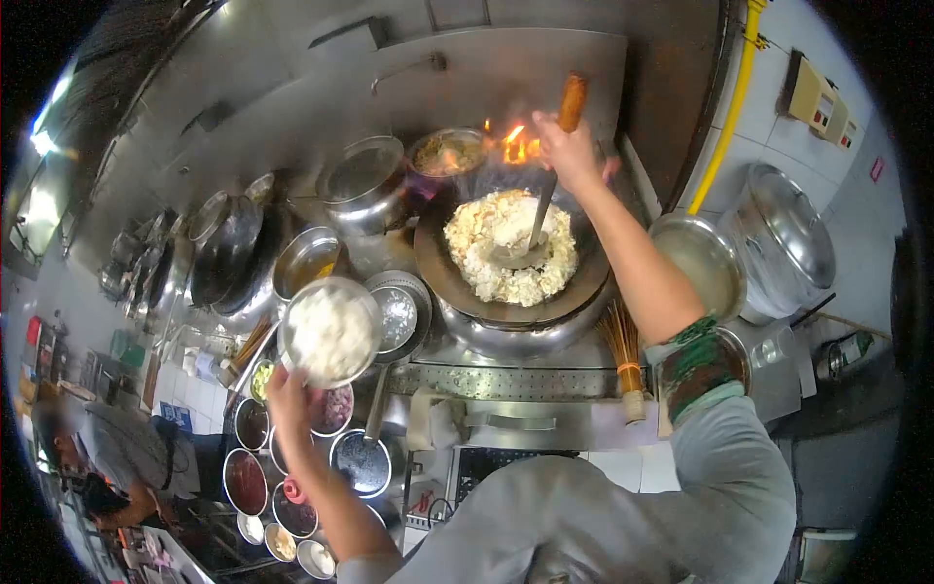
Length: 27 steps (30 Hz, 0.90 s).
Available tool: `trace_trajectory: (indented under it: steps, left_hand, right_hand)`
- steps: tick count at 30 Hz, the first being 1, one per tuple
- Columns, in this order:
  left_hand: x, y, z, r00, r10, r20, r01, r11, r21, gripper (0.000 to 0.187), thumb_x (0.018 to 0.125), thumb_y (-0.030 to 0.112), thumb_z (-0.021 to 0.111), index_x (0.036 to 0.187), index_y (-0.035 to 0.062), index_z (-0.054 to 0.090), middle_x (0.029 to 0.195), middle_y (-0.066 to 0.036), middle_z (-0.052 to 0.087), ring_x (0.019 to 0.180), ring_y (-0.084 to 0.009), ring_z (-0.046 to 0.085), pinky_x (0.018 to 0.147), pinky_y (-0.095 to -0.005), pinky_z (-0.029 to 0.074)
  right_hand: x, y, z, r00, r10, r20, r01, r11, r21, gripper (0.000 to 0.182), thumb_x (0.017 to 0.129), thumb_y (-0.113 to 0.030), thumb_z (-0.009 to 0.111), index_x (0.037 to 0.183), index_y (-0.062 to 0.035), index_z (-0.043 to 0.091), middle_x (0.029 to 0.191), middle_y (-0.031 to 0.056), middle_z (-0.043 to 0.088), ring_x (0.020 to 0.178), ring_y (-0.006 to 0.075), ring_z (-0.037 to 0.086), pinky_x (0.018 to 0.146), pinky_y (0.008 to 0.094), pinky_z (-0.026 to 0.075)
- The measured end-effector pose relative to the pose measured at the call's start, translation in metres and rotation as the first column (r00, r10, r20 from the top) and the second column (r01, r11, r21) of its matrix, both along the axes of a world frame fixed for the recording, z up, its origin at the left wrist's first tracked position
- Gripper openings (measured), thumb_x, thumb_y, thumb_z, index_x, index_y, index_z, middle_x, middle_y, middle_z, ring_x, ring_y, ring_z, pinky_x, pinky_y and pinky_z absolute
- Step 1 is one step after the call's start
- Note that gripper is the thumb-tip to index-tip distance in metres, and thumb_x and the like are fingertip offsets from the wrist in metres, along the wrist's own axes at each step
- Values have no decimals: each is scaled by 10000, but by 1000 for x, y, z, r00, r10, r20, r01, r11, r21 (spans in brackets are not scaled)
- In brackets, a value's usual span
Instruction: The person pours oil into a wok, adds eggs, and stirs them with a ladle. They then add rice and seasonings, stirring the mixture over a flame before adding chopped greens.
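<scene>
My right hand (567, 151) is closed round the ladle (574, 102) just below its wooden grip. The ladle's metal head rests in the rice-like food (511, 245) in the large wok (443, 282). Flames (520, 146) rise behind the wok. My left hand (289, 399) grips the near rim of a round bowl (331, 333) heaped with white food, held up left of the wok. Beneath and beside that bowl lies a strainer (397, 319) with a long handle.
Ingredient pots (245, 482) stand at lower left. Lidded pots (365, 185) sit behind. A bamboo brush (623, 355) and a pot of liquid (696, 263) are on the right. A co-worker (136, 448) is at far left.
</scene>
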<state>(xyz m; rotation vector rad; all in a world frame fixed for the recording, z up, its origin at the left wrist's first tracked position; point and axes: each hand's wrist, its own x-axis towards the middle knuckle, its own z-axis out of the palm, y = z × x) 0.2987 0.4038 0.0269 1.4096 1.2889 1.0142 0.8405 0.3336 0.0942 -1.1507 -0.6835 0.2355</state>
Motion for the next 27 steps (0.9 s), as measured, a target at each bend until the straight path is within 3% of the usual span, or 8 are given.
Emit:
trace_trajectory:
  steps: [3,7,8,9,12,16,22,27]
  left_hand:
    - [106,11,4,992,-108,-68,116,985,131,215,875,114,575,1041,4,656,813,-89,665,594,-120,598,501,-262,497]
    - [245,33,-41,931,-128,-341,331,689,645,171,899,103,565,982,-27,638,887,-170,677,822,-375,664,792,-433,523]
    - [275,12,-26,892,-281,-354,407,841,357,177,918,109,528,1003,26,658,974,-208,679,895,-399,651,816,-462,513]
    - [308,29,-76,876,-100,-473,465,438,769,199,927,112,501,1056,79,649,985,-186,678,858,-381,663,790,-498,518]
    - [362,1,-98,441,-196,-876,823,478,307,222,963,138,461,1100,3,570,1322,-228,479,786,-373,689,702,-484,569]
    - [394,25,-88,534,-83,-842,790,404,461,217,933,107,476,1111,-1,541,1213,-206,558,753,-368,693,659,-475,580]
    - [337,36,-53,927,60,-370,316,406,858,117,864,59,555,958,19,613,1094,-165,654,822,-343,681,775,-468,541]
    - [185,35,-71,971,139,-194,-69,941,330,136,798,95,621,847,-31,614,901,-195,695,744,-322,673,750,-426,526]
  right_hand:
    - [-25,-43,41,993,83,-80,-79,995,53,217,922,-187,692,836,-103,511,553,-55,401,411,74,359,374,277,313]
    - [-29,-124,86,988,148,-44,-141,980,144,295,906,-232,711,761,-142,471,544,-71,395,406,65,348,380,258,271]
    - [-41,-142,104,991,108,-74,-97,985,144,334,909,-227,705,719,-155,440,535,-77,366,402,61,330,384,261,266]
    - [-43,-157,114,991,118,-69,-107,984,139,350,913,-233,698,702,-161,429,530,-76,355,397,63,319,384,262,267]
    - [-56,-185,132,993,120,-5,-119,989,88,398,944,-258,657,668,-174,383,507,-71,321,383,66,302,383,261,262]
    - [-63,-198,160,988,120,92,-132,982,134,439,931,-279,668,628,-174,368,501,-66,313,378,68,277,391,263,271]
    - [-71,-130,159,992,-14,125,-16,973,230,398,932,-254,678,646,-154,420,502,-66,370,379,77,343,392,268,305]
    - [-26,-6,76,985,38,170,7,966,-257,355,905,-317,661,654,-91,550,555,27,530,500,139,517,478,343,387]
